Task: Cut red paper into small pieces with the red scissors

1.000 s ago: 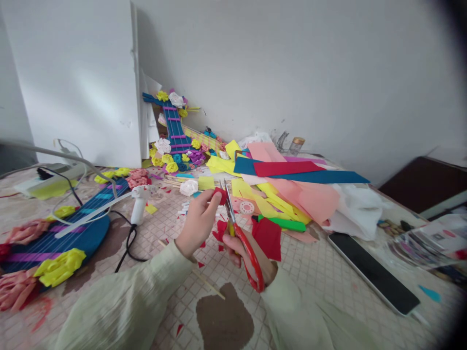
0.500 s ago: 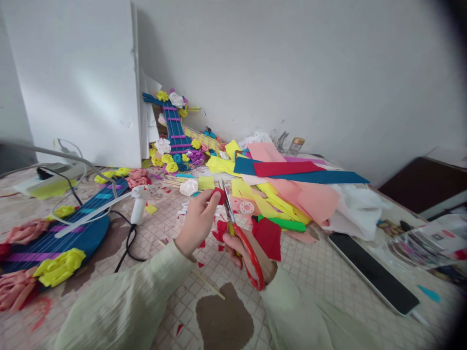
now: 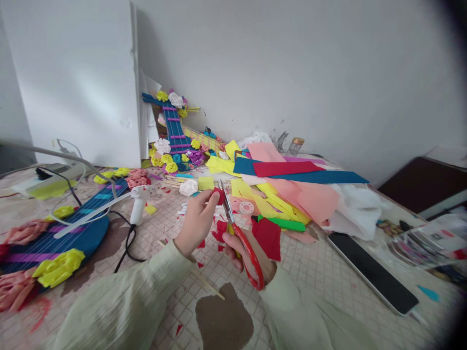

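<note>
Head view: left hand (image 3: 197,221) pinched closed, thumb against fingers, on a small folded piece of red crepe-like paper (image 3: 218,192); only its upper part shows past the fingertips. Right hand (image 3: 260,253) curled round the handles of red-and-yellow-handled metal scissors (image 3: 226,205), blades pointing up and away beside the paper. Cannot tell whether the blades touch it, or how far they are parted.

Risks (judged):
1. Cut finger. Left thumb tip sits just beside the blades; a slight slip of either hand could cause it.
2. Ragged or off-line cut. The paper looks soft and the exposed part is small, so it may fold between the blades.
3. Lost piece. Triangular red paper scraps (image 3: 200,265) lie on the pale grid-patterned tabletop (image 3: 302,291); a dropped piece could mix with them.
4. Snag. Right hand is close to a larger crumpled red paper sheet (image 3: 268,238); a sideways sweep might drag it.
</note>
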Motion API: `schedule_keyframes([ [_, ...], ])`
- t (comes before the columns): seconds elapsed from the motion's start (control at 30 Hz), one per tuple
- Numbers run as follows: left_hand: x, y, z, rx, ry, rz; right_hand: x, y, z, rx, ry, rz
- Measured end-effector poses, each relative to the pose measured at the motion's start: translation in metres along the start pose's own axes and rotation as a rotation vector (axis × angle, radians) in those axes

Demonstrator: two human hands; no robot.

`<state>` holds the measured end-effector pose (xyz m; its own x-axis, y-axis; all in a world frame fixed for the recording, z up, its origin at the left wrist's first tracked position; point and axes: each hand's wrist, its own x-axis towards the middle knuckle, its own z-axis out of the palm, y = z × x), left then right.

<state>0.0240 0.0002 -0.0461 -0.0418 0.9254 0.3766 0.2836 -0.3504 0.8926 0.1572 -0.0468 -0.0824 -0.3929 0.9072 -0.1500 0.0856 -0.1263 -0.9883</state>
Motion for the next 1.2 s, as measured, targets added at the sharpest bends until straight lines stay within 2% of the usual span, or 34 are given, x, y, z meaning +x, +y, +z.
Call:
schedule_keyframes([
  [0.87, 0.0002, -0.0009, 0.0001, 0.006, -0.011, -0.026, -0.0003, -0.0050, 0.0014, 0.043, 0.115, 0.142],
  [1.2, 0.0027, -0.0046, -0.0004, 0.116, -0.002, -0.008, 0.0057, -0.0036, -0.0033, 0.065, 0.108, 0.178],
])
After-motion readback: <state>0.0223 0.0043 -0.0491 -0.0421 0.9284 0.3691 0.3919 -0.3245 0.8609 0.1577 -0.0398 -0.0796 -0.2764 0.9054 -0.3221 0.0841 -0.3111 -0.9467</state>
